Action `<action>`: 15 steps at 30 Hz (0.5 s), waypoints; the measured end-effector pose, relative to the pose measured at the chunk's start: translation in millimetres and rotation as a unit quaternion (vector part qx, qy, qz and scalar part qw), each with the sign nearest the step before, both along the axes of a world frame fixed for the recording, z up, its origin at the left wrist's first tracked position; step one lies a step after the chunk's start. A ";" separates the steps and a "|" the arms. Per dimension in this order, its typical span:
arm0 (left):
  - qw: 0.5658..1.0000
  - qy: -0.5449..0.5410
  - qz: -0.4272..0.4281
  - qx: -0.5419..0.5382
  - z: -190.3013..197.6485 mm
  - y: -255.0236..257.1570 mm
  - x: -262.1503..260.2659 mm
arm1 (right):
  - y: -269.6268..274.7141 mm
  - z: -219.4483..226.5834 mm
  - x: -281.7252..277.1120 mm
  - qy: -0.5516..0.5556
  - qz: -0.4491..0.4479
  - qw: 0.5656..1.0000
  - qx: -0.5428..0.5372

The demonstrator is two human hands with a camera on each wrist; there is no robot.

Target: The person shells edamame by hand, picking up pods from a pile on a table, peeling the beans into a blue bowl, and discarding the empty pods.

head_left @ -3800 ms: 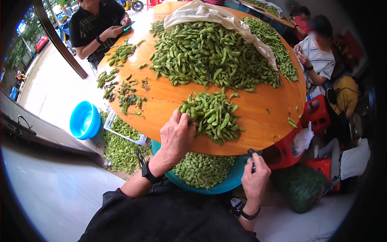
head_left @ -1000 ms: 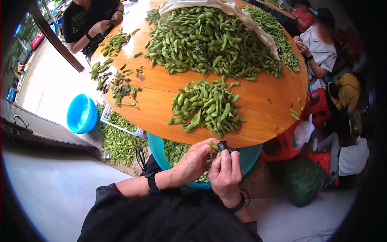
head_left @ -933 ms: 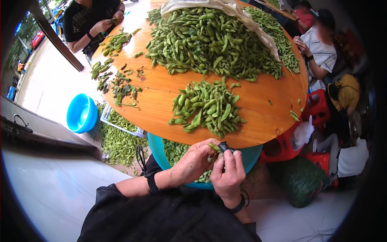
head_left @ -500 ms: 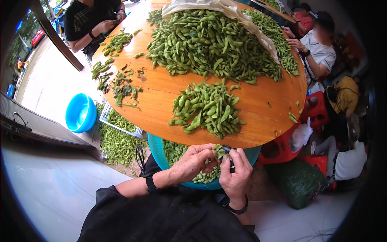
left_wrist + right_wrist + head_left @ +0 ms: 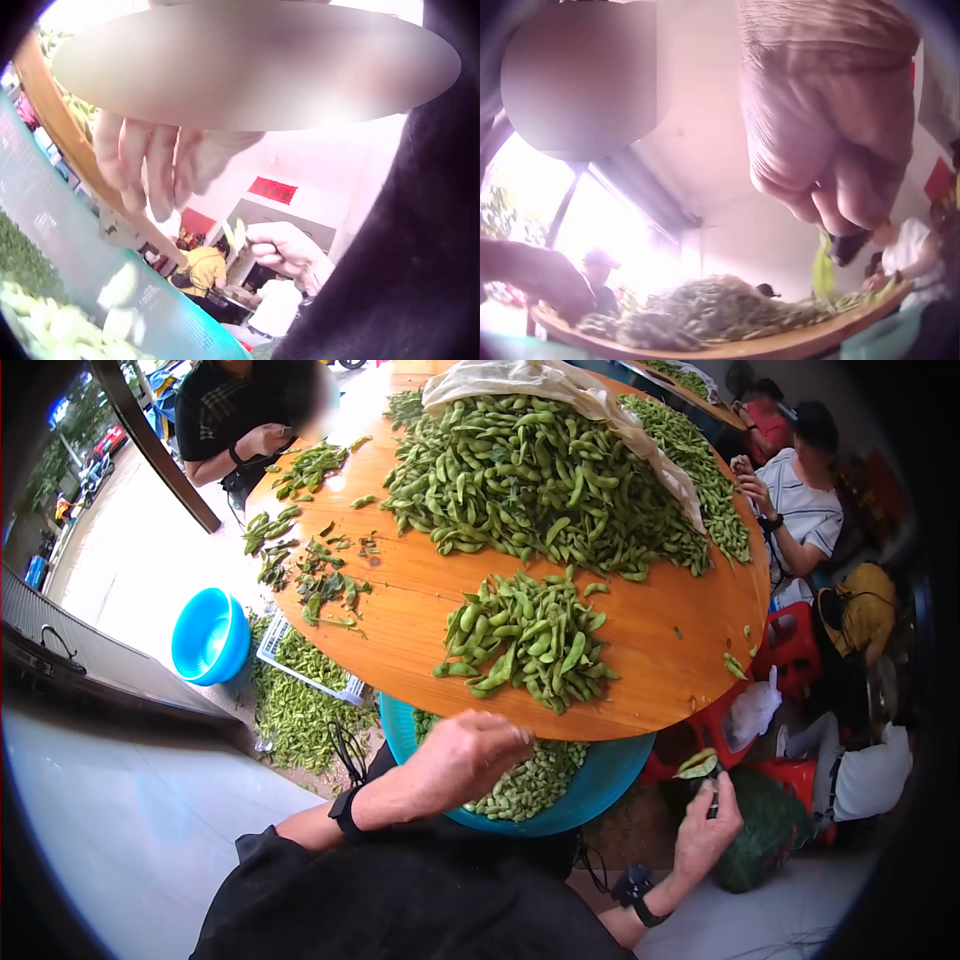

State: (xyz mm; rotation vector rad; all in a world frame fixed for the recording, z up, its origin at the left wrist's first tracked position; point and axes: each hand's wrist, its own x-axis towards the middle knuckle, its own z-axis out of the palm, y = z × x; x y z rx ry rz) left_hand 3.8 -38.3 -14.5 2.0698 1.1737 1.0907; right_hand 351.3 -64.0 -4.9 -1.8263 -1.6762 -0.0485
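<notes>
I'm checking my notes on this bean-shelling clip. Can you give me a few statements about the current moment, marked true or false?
1. The right hand holds an empty pod out to the side of the table. True.
2. The left hand grips a full pod on the tabletop. False: it hangs with loose fingers over the teal basin under the table edge and holds nothing.
3. The teal basin holds shelled beans. True.
4. The small pile near the edge has merged with the big heap. False: bare wood separates them.
5. The blue bowl sits on the table. False: it is on the floor.
</notes>
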 end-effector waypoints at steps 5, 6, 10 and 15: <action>0.965 0.077 0.235 0.090 -0.1 31.6 -9.8 | 2.2 11.0 -13.8 -0.002 -0.053 0.998 -0.019; 0.963 0.098 0.241 0.076 -3.2 35.8 -8.1 | 4.2 11.3 -23.2 0.036 -0.045 0.998 -0.032; 0.962 0.104 0.249 0.034 -6.9 40.2 2.7 | 18.8 8.2 -72.5 0.069 0.080 0.994 -0.019; 0.952 0.138 0.269 0.046 -6.9 43.9 6.1 | 24.7 13.5 -119.9 0.128 0.190 0.971 -0.060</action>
